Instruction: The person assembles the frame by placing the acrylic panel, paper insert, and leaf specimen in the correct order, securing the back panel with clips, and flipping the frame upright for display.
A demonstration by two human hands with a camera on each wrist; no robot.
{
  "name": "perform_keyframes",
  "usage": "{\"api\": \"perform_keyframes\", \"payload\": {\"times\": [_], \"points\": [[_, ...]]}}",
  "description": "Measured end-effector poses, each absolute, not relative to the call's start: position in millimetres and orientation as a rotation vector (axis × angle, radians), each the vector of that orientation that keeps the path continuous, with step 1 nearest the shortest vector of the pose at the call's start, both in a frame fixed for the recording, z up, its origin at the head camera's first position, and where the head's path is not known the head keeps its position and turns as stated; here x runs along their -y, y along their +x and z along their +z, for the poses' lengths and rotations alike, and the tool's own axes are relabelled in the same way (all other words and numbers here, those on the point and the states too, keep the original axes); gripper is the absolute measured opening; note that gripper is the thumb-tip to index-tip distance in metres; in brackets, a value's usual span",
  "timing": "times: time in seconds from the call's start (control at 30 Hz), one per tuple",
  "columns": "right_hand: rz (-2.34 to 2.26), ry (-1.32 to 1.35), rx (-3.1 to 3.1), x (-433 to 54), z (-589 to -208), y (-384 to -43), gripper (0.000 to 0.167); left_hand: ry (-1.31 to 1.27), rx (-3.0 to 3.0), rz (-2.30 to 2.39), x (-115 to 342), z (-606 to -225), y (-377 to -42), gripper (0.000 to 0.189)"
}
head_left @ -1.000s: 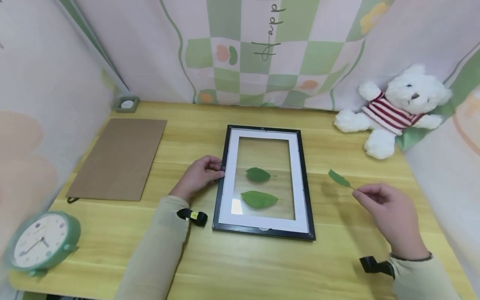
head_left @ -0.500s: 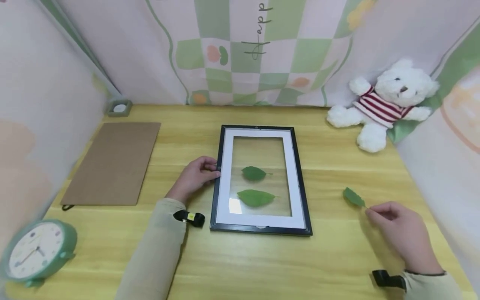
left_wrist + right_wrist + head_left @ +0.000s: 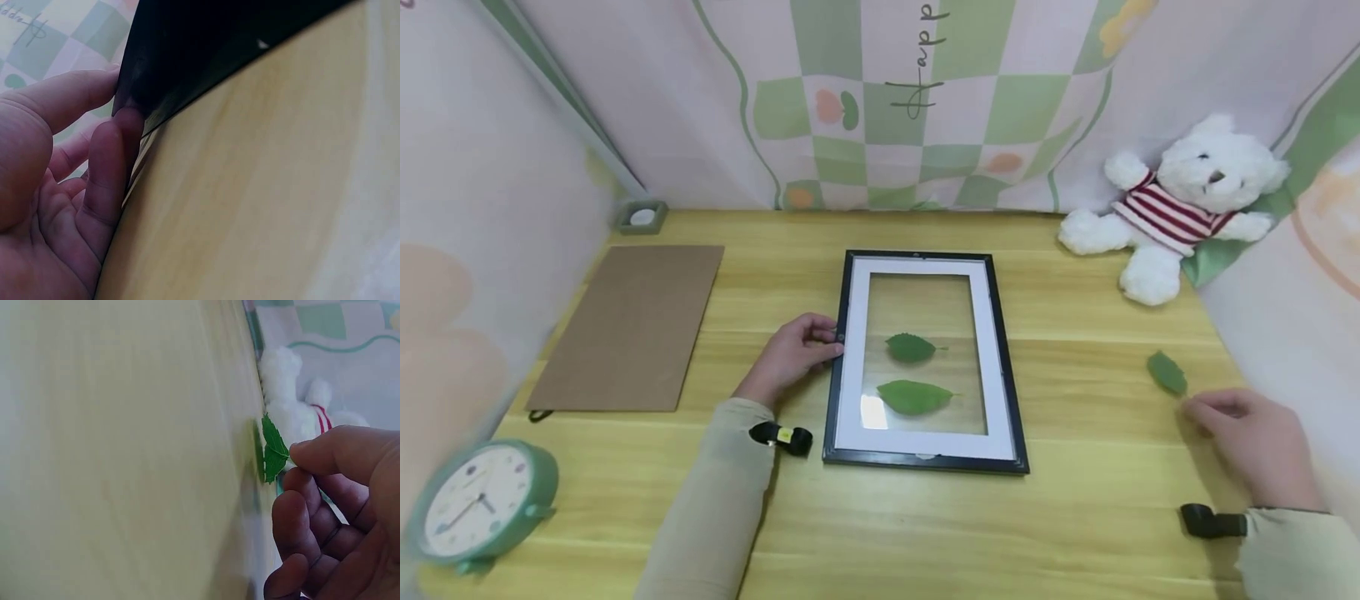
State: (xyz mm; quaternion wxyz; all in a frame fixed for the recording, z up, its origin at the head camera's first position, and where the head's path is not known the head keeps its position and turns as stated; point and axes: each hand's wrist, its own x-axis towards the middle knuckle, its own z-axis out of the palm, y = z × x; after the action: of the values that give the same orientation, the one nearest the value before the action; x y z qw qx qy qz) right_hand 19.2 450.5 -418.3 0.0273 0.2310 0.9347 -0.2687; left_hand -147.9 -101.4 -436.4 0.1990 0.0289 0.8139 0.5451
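Observation:
My left hand [image 3: 795,350] holds the left edge of a black picture frame [image 3: 1018,433] with a white mat and a clear pane. In the left wrist view, thumb and fingers [image 3: 106,162] pinch the dark frame edge [image 3: 187,56]. Inside the mat opening lie two green leaves, a toothed leaf [image 3: 912,347] above a longer, smoother leaf [image 3: 914,397]. At the right side of the table, my right hand [image 3: 1258,446] pinches a small toothed leaf [image 3: 1167,372] by its stem. That leaf [image 3: 274,450] hangs close over the wood in the right wrist view.
A brown backing board [image 3: 628,325] lies flat at the left, with a green alarm clock [image 3: 482,504] in front of it. A white teddy bear [image 3: 1180,208] sits at the back right. A small green dish [image 3: 642,217] stands in the back left corner.
My right hand has moved to the right with the small leaf, away from the picture frame. The left hand stays on the frame's edge, and the two leaves inside have not moved.

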Motion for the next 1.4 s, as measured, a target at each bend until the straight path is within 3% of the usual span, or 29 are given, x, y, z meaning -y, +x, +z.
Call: {"api": "perform_keyframes", "payload": {"times": [0.33,0.53,0.97,1.4], "points": [[-0.799,0.703,-2.901,-459.8,-411.3,19.6,0.057,0.061,-2.28,1.517,102.5,-434.1,-146.2,0.042],[-0.906,0.734,-2.915,-452.3,-402.3,21.8,0.048,0.077,-2.273,1.53,102.5,-434.4,-145.7,0.042],[-0.987,0.269,-3.114,-360.1,-363.4,-23.7,0.03,0.081,-2.286,1.533,102.6,-435.1,-145.3,0.041],[-1.02,-0.067,-3.043,-283.0,-363.7,-52.8,0.019,0.101,-2.273,1.556,102.3,-435.1,-146.5,0.041]]}}
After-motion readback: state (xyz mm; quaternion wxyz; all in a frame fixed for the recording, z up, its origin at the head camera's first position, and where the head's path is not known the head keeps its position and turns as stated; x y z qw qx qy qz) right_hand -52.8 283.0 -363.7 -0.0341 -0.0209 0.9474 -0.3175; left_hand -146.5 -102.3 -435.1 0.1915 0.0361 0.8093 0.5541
